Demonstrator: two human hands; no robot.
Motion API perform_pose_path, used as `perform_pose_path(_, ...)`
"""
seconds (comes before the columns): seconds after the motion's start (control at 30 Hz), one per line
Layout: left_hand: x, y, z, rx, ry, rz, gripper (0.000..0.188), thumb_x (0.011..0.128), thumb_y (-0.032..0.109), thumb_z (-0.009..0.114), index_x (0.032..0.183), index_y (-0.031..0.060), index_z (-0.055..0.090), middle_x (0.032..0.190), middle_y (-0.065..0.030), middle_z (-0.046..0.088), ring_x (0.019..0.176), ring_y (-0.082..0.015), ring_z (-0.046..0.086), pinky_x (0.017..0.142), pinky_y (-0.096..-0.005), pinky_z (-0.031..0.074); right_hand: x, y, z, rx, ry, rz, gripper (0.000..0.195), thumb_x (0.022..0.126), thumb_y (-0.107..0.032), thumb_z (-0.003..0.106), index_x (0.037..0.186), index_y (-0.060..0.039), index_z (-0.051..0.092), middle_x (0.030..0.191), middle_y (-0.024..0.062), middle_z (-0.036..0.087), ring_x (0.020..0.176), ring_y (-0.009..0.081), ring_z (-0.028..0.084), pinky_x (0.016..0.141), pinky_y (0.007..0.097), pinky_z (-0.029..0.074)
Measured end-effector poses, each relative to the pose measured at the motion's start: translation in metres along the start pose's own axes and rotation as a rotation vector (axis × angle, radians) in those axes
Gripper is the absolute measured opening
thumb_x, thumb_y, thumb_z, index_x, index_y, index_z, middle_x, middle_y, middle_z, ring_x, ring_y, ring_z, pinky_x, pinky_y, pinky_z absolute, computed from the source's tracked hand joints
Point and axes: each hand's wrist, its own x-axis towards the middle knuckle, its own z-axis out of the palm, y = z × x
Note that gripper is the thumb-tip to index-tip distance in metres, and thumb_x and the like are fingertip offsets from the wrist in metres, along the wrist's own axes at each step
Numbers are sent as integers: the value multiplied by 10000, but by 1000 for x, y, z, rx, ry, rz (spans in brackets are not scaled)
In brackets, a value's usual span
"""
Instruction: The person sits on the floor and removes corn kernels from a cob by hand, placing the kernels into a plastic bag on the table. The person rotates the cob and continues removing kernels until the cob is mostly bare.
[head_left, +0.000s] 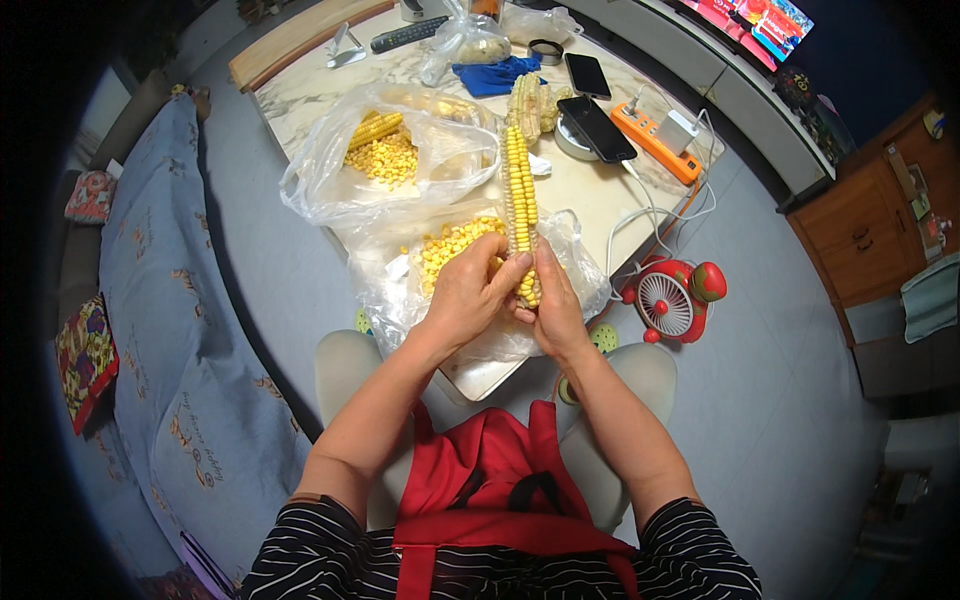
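A partly shelled ear of corn (520, 187) stands upright between my hands, with rows of yellow kernels facing me and bare cob along its left edge. My left hand (474, 279) grips its lower end from the left, thumb pressed on the cob. From the right, my right hand (556, 304) closes round the same end. Loose kernels (450, 251) lie below in a clear plastic bag (382, 289) at the table's near edge. Behind it, another plastic bag (307, 176) holds more loose kernels and a corn ear (377, 129). Several stripped cobs (529, 105) lie just beyond the ear.
On the marble-patterned table (292, 112) are a blue cloth (495, 76), a remote control (409, 34), two phones (598, 129) and an orange power strip (657, 144) with white cables. A red fan (666, 300) stands right of the table; a covered sofa (172, 300) is at left.
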Motion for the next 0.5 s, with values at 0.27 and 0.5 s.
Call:
perform_pose_path(0.27,0,1,6,424,202,236,312,860,320,599,811,34,485,697,-132,555,599,-302,581,523,-387,446,0,1,-7,-79,-51,-39,388,1009,-342,262,1258,-79,401,909,28,548,571,51,461,390,178,340)
perform_pose_path(0.5,1,-7,13,409,164,214,287,907,312,512,825,41,465,715,-169,555,626,-349,571,537,-423,443,-3,2,-1,-111,93,-32,421,997,-372,309,1292,-82,390,904,15,534,556,40,430,379,166,302)
